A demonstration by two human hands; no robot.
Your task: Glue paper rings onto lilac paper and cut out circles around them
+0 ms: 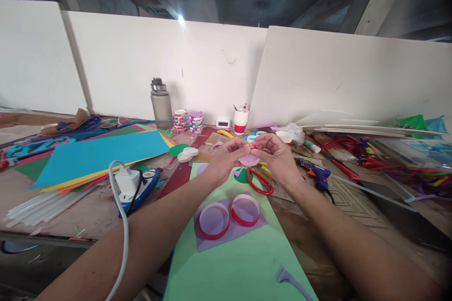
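Observation:
My left hand and my right hand meet above the table, both pinching a small round pink-lilac disc with a red rim. Right under the hands lie red-handled scissors. Nearer to me, two red paper rings sit on a lilac sheet, which rests on a light green sheet.
A stack of coloured paper lies at left with a white charger and cable and glue sticks. A blue glue gun lies at right. A grey bottle, a cup, white lids and white boards stand behind.

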